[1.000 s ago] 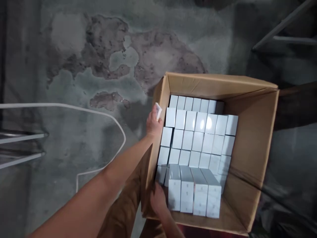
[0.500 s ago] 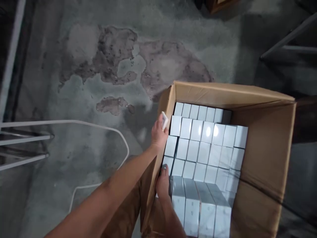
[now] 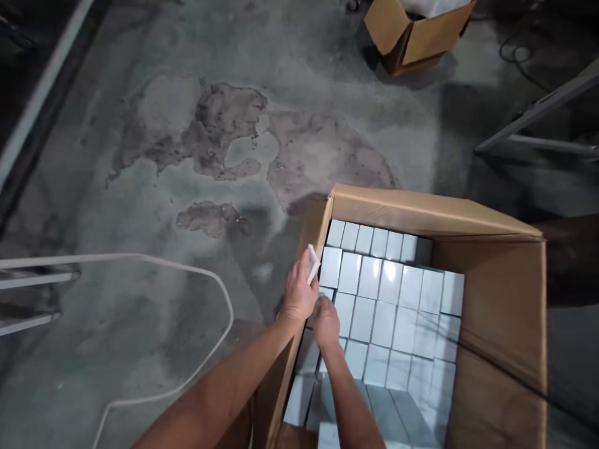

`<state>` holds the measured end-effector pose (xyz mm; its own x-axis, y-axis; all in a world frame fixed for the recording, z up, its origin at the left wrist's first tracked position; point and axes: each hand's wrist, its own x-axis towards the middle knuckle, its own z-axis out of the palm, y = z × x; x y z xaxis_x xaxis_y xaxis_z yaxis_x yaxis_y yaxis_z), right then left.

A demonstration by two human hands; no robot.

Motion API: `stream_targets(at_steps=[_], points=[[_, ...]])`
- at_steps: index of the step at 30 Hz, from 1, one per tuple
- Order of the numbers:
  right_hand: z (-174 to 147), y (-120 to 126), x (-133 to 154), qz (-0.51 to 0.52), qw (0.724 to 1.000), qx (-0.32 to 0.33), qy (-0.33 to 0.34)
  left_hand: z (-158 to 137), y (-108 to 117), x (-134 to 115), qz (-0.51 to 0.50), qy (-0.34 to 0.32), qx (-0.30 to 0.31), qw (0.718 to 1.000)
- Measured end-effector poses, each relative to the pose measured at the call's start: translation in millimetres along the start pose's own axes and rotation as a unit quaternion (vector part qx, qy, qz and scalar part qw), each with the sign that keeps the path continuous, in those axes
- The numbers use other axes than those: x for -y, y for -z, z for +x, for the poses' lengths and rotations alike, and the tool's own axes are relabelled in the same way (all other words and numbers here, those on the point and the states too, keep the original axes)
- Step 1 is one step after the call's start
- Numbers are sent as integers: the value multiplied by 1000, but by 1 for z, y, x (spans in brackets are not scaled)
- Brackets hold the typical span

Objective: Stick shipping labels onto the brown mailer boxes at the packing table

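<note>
My left hand (image 3: 299, 292) is closed around a small white flat rectangular piece (image 3: 313, 264) with a greyish middle, at the left rim of a large cardboard box (image 3: 500, 324). Just right of it, my right hand (image 3: 326, 323) hovers over the box's contents, fingers curled together; what they hold, if anything, is hidden. Rows of small white boxes (image 3: 369, 276) fill much of the carton, packed side by side with their ends up. Toward the near side, some taller-looking white boxes (image 3: 397, 411) are partly covered by my right forearm.
Beyond, on the stained concrete floor (image 3: 224, 156), stands a smaller open carton (image 3: 433, 43) with something white in it. A white cable (image 3: 219, 284) loops across the floor at left. Metal legs (image 3: 538, 112) stand at right.
My right hand has moved up along the carton's left side, from the lower white boxes to beside my left hand. The view has shifted, showing more of the far carton.
</note>
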<state>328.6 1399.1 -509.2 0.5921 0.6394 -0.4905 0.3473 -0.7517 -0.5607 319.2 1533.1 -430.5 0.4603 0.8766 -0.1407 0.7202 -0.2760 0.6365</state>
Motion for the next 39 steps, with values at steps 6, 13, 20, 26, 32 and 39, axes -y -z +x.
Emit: stream_targets(at_steps=[6,13,20,26,32,39], points=[[64,15,10,-32,999,-10,13,-4,-1,2,-10,0,4,1000],[68,16,15,-82,996,31,2,-3,1,0,-6,19,10,1000],[67,17,21,-105,993,51,-3,-3,3,-2,-10,19,23,1000],[68,19,25,-111,992,53,-10,-2,4,-3,-8,18,22,1000],[70,24,27,-90,995,36,-2,-2,3,-1,-6,31,28,999],[65,29,30,-42,999,14,29,-1,1,-1,-8,28,21,999]])
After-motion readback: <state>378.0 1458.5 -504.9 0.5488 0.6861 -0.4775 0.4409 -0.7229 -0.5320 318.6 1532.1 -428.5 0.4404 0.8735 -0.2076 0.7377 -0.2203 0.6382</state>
